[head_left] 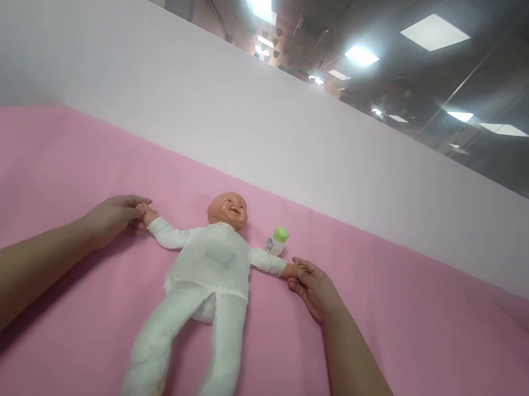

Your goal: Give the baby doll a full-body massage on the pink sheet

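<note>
The doll [209,270] lies on its back mid-sheet [45,175], arms stretched wide. Left hand [112,216] and right hand [313,287] each pinch one of its hands. Next likely calls for gentle, even arm movement. A small bottle [277,241] stands just beyond its right-side arm.

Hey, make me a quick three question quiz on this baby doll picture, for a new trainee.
1. True or false: the doll lies face down on the pink sheet.
2. What is each hand gripping?
3. Which colour is the cap of the small bottle beside the doll's head: A red, B green, C blue?

Key
1. False; it lies on its back, face up, arms spread.
2. The left hand holds one doll hand, the right hand holds the other.
3. B.
</note>
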### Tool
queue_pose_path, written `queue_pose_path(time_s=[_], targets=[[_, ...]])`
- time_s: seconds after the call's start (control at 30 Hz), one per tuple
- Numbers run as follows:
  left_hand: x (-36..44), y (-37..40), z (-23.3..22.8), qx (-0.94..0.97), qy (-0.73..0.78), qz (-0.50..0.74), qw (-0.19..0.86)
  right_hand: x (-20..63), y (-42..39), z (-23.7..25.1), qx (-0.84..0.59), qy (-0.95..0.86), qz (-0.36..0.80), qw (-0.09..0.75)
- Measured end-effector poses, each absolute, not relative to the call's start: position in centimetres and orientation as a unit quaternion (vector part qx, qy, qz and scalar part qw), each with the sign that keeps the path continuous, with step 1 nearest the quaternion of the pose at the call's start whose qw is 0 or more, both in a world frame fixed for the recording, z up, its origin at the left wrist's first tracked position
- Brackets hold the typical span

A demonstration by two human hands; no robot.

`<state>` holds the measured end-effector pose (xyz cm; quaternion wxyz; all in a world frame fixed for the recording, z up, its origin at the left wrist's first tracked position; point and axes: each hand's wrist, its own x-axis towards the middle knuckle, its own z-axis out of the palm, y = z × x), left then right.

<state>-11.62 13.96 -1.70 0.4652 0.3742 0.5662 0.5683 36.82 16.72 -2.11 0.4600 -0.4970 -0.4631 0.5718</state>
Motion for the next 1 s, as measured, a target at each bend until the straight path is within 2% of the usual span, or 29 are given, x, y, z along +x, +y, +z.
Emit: queue_pose_path(time_s=[0.23,0.7,1.0], targets=[[-11.8,14.3,-2.2,0.406,0.566,0.569,0.437,36.6,16.6,-2.3,-0.484,-0.501,0.561,0.446],[-12.2,15.0,-2.7,0.408,0.6,0.548,0.416,35.8,16.9,-2.5,-0.555,-0.541,0.474,0.418],[-11.9,14.6,-1.9,0.385,0.585,0.55,0.454,35.9,17.8,-3.2,-0.558,-0.494,0.463,0.48]])
